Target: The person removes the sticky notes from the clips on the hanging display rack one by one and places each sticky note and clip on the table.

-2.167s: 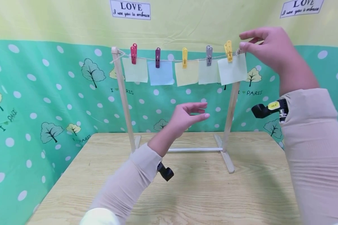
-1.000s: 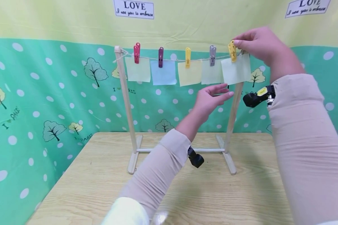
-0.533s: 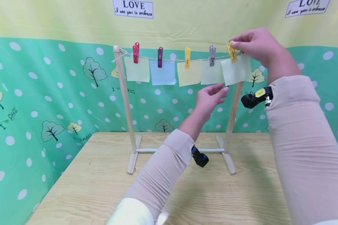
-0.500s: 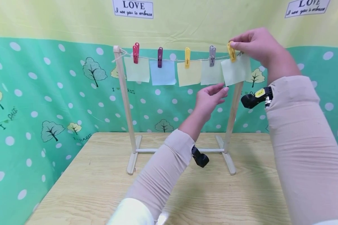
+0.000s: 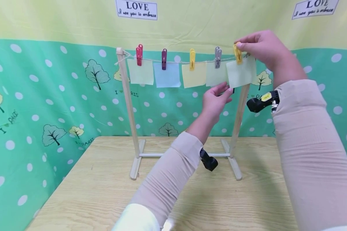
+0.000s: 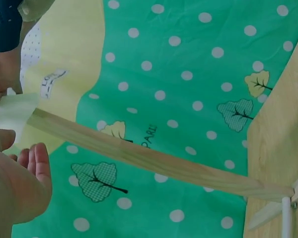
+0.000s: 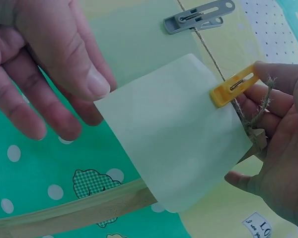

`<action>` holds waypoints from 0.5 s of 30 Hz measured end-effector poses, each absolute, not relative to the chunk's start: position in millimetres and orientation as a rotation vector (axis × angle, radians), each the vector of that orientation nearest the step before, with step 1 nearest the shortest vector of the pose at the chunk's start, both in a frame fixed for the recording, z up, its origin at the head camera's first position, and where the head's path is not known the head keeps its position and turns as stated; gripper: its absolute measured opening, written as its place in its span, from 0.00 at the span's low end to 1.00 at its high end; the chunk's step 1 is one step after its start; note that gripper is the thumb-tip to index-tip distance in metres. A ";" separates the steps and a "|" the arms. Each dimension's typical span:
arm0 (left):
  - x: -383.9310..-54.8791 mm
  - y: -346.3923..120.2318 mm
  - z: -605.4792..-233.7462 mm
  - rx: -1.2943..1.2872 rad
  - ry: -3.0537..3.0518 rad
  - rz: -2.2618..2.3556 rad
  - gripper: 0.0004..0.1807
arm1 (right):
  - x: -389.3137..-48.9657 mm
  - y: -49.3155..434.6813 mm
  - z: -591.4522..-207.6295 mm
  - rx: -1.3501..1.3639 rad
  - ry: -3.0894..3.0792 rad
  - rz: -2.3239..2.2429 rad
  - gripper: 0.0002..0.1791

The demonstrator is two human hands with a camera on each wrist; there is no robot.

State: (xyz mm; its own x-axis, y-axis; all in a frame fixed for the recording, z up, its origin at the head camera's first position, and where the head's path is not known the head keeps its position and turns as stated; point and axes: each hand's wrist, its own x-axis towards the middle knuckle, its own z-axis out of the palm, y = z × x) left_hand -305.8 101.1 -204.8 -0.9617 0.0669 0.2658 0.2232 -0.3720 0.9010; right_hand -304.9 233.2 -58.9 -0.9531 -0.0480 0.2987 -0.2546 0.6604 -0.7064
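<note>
Right hand [image 5: 268, 48] | I'm pinching yellow clip [image 5: 238, 55], string's [image 7: 207, 48] right end, presumably securing pale sheet [image 5: 241, 73] | left hand [image 5: 214, 101]: grip unclear

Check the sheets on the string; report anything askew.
The pale end sheet by the right hand hangs askew: its top edge slopes up toward the right, while the blue sheet hangs nearly level. The middle yellow sheet tilts slightly too.

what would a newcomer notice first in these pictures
Probably the row of five paper squares pegged along the string at the top of the wooden stand. Then the right hand pinching the rightmost yellow clothespin, with the left hand just below that end of the row. The bright dotted curtain hangs behind.
</note>
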 end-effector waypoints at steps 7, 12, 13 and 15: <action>-309.6 101.3 -203.1 -0.387 -1.649 -2.531 0.12 | -305.1 232.8 -60.8 0.276 -2.586 1.246 0.28; -309.8 104.7 -201.1 -0.343 -1.673 -2.515 0.08 | -304.8 235.3 -61.3 0.312 -2.571 1.288 0.28; -309.4 105.5 -200.4 -0.331 -1.653 -2.523 0.07 | -305.1 235.8 -61.5 0.318 -2.565 1.298 0.28; -308.5 106.7 -198.8 -0.309 -1.595 -2.540 0.06 | -305.4 237.1 -62.1 0.325 -2.548 1.319 0.28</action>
State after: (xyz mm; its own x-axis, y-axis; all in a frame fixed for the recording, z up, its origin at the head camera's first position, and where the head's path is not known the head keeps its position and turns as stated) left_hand -308.5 106.7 -198.8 -0.9711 0.0017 0.2387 0.2143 -0.4342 0.8749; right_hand -305.4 237.1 -62.1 -0.9429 -0.0807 0.3231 -0.3103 0.5647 -0.7647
